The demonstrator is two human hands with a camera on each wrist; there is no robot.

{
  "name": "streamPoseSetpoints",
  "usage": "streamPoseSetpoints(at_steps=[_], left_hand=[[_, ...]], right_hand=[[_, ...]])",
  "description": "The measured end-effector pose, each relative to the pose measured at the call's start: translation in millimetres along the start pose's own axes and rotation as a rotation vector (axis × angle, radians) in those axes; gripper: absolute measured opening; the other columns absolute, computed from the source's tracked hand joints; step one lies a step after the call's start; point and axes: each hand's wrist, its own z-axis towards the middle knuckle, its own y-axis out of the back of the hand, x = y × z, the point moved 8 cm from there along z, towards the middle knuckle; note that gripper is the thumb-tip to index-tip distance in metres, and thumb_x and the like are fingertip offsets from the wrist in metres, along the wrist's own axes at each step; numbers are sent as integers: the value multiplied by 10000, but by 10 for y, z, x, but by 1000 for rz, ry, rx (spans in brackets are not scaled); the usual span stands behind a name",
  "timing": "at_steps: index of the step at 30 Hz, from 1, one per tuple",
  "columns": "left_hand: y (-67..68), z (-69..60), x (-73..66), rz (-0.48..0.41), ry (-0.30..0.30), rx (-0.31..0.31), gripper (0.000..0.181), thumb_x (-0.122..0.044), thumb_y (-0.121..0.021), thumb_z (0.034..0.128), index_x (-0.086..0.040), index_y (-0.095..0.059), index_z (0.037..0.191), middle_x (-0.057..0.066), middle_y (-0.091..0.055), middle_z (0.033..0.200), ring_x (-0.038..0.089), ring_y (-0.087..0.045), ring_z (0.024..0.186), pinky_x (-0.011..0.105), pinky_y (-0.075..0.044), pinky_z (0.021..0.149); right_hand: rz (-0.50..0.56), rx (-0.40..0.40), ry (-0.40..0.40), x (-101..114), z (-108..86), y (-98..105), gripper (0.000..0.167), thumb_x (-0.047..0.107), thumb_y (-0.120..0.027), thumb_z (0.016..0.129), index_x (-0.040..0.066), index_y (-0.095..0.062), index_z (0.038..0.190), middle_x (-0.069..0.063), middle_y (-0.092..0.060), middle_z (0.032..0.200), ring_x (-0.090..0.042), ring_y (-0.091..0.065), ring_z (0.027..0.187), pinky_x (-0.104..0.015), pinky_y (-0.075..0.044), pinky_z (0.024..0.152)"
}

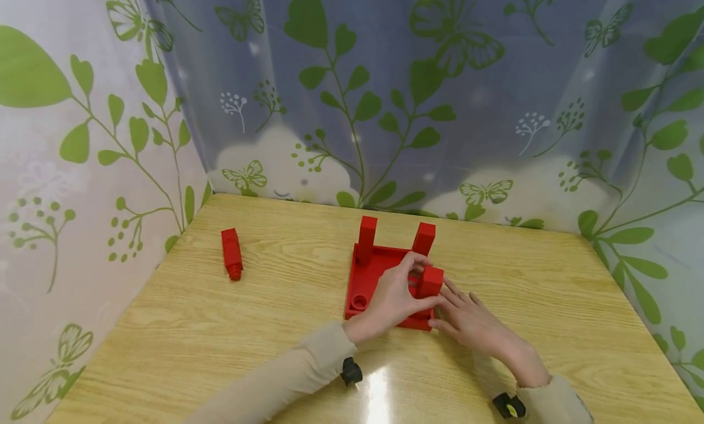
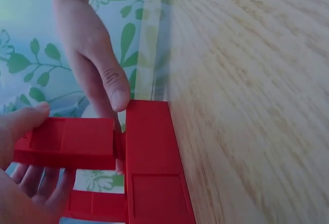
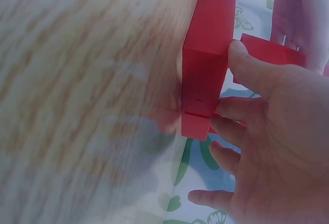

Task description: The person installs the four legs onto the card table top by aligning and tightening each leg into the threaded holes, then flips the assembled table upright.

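A shallow red square tray-like piece point(image 1: 365, 282) lies on the table with its raised rim upward. My left hand point(image 1: 390, 299) grips a red square post point(image 1: 431, 281) between thumb and fingers at the tray's near right corner. In the left wrist view, that post point(image 2: 87, 142) meets the tray, a narrower neck showing at the joint. My right hand point(image 1: 475, 326) touches the same corner from the right, fingers mostly straight; its thumb point(image 3: 247, 59) lies against the rim. Two more posts stand at the far left point(image 1: 367, 237) and far right point(image 1: 424, 237) corners.
A round socket point(image 1: 359, 302) shows at the tray's near left corner. Farther left, a loose red post point(image 1: 231, 253) with a threaded end lies on the wooden table point(image 1: 264, 326). Patterned curtains point(image 1: 352, 106) stand behind the table and at both sides.
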Motion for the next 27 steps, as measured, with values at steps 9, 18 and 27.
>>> streamPoseSetpoints(at_steps=[9, 18, 27], left_hand=[[29, 34, 50, -81, -17, 190, 587, -152, -843, 844, -82, -585, 1367, 43, -655, 1266, 161, -656, 1131, 171, -537, 909], [11, 35, 155, -98, 50, 415, 578, -116, -684, 975, -51, -452, 1501, 80, -575, 1434, 181, -554, 1314, 212, -435, 1081], [-13, 21, 113, -158, -21, 369, 690, -156, -776, 911, -113, -444, 1514, 23, -547, 1453, 138, -552, 1295, 219, -472, 1046]], right_hand=[[4, 9, -10, 12, -12, 15, 750, 482, -565, 1010, -6, -375, 1548, -229, -321, 1608, -472, -246, 1487, -775, -245, 1084], [6, 20, -17, -1, -1, -4, 743, 493, -549, 1016, 20, -367, 1559, -212, -315, 1617, -459, -206, 1504, -772, -229, 1095], [-10, 14, -4, 6, -4, 2, 720, 477, -540, 1026, 1, -388, 1544, -227, -328, 1606, -460, -222, 1499, -772, -242, 1089]])
